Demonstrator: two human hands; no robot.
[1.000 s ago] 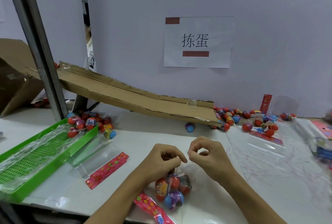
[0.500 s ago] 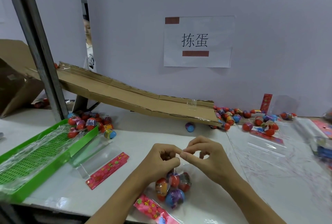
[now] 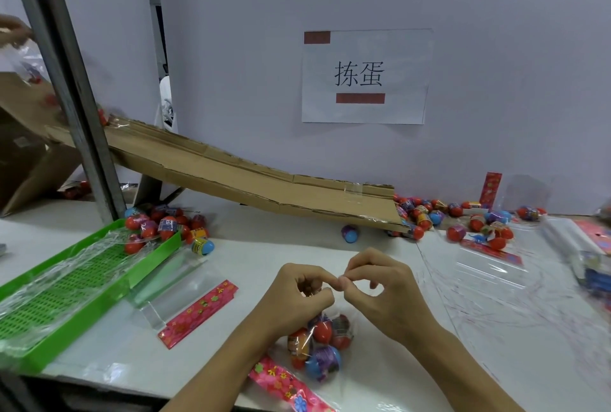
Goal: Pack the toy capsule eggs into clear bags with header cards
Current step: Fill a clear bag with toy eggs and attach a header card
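Two hands work over one filled clear bag [image 3: 322, 347] near the front edge of the table [image 3: 271, 256]. The left hand [image 3: 299, 296] pinches the gathered neck of the bag from above, and the right hand [image 3: 380, 292] pinches the same thin film with thumb and forefinger, so their fingertips nearly touch. Several capsule eggs [image 3: 317, 345] sit inside the bag, red, orange and blue ones, resting on the table under the hands. I judge that filling is done for this bag and closing of its mouth is the step in hand. A pink header card [image 3: 287, 385] lies just beside the bag at the front edge, not yet fixed on it. The next move probably needs the mouth to be kept flat and tight while one hand lets go to take the card. More loose eggs [image 3: 463, 219] wait at the back edge, below the cardboard ramp [image 3: 251, 176].
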